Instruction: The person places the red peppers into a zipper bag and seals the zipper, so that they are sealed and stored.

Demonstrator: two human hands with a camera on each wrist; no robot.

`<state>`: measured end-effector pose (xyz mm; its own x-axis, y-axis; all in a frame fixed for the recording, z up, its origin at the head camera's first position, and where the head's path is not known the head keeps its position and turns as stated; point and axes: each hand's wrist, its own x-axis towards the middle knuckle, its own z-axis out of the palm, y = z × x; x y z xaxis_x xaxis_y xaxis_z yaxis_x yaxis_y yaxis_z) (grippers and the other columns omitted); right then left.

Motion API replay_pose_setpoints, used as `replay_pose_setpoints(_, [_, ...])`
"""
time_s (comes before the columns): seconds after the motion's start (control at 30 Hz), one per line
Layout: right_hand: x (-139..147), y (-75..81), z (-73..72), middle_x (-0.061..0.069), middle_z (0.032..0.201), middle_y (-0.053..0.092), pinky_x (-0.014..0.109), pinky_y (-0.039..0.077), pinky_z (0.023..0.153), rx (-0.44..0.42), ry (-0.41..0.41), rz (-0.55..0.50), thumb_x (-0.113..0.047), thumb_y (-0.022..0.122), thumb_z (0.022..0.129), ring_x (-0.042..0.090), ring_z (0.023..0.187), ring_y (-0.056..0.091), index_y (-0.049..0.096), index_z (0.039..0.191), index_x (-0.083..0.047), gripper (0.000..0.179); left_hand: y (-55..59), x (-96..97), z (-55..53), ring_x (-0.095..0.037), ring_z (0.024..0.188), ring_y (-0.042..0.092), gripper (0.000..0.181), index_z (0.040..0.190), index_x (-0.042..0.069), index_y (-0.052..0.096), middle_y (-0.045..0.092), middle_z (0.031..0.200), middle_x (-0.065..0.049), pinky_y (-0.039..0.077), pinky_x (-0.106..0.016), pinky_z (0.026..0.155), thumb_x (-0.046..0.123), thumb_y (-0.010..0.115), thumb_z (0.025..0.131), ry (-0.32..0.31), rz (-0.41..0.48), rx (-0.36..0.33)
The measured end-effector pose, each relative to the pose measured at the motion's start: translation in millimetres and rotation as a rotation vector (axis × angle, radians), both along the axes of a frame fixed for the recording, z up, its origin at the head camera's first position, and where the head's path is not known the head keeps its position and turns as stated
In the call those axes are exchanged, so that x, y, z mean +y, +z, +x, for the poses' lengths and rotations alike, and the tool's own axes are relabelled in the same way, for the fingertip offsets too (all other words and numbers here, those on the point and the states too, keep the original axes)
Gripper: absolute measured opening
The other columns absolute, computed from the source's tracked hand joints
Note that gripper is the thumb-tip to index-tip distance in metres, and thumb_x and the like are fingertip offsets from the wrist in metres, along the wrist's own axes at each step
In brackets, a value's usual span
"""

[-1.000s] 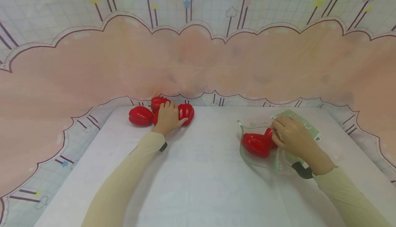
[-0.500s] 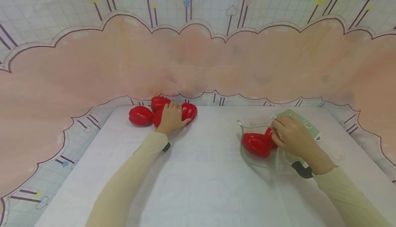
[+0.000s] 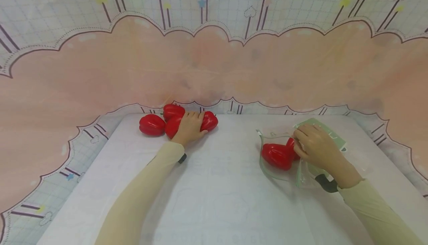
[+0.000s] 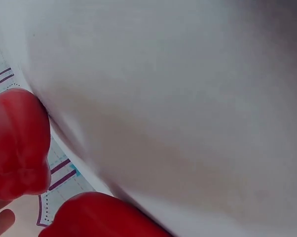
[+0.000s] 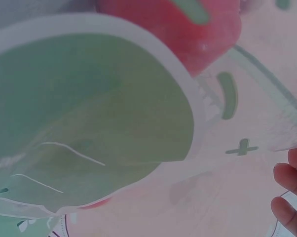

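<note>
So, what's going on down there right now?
A person's left hand grips the rightmost red pepper of a group toward the far side of a white table; three other red peppers lie just to its left. The right hand holds a clear bag with green print, and there are bagged peppers inside it.

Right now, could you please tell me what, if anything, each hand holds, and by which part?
The left hand grips the rightmost loose red pepper by its left side; the right hand pinches the clear bag by its rim.
</note>
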<state>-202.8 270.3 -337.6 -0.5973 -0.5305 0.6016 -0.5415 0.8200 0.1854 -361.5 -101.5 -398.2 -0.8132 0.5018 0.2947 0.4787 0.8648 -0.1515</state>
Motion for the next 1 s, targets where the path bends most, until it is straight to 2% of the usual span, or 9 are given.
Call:
replay_pose_setpoints(0.13, [0,-0.5,-0.4,0.012,0.078,0.062,0.041,0.055,0.069,-0.003,-0.002,-0.001,-0.007,0.067,0.067,0.027,0.077,0.057,0.059,0.079,-0.003,0.015,2.4,2.9,0.4,-0.034,0.119,0.052,0.078,0.136,0.002,0.043,0.056,0.128,-0.018,0.038,-0.050,0.106,0.041,0.074,0.076,0.009,-0.007,-0.029])
replay_pose_setpoints(0.57, [1,0.1,-0.9,0.012,0.076,0.061,0.040,0.055,0.067,0.008,0.008,0.000,-0.008,0.065,0.067,0.026,0.074,0.056,0.058,0.078,-0.003,0.014,4.6,12.3,-1.8,-0.033,0.122,0.049,0.078,0.136,0.001,0.044,0.054,0.131,-0.017,0.040,-0.051,0.104,0.038,0.076,0.075,0.041,-0.014,-0.048])
replay_pose_setpoints(0.8, [1,0.7,-0.2,0.012,0.077,0.063,0.040,0.055,0.068,0.003,-0.002,0.004,-0.007,0.067,0.067,0.026,0.075,0.057,0.059,0.079,-0.003,0.015,4.5,15.4,-4.1,-0.034,0.123,0.048,0.076,0.138,0.001,0.042,0.054,0.131,-0.018,0.038,-0.050,0.107,0.030,0.077,0.076,0.011,0.056,-0.099])
replay_pose_setpoints(1.0, [0,1.4,0.2,0.012,0.077,0.063,0.040,0.055,0.068,-0.003,-0.014,0.010,-0.007,0.069,0.066,0.026,0.075,0.057,0.060,0.079,-0.003,0.017,3.0,18.3,-6.8,-0.033,0.122,0.050,0.075,0.137,0.000,0.042,0.055,0.130,-0.018,0.041,-0.047,0.106,0.022,0.078,0.075,-0.002,0.053,-0.084])
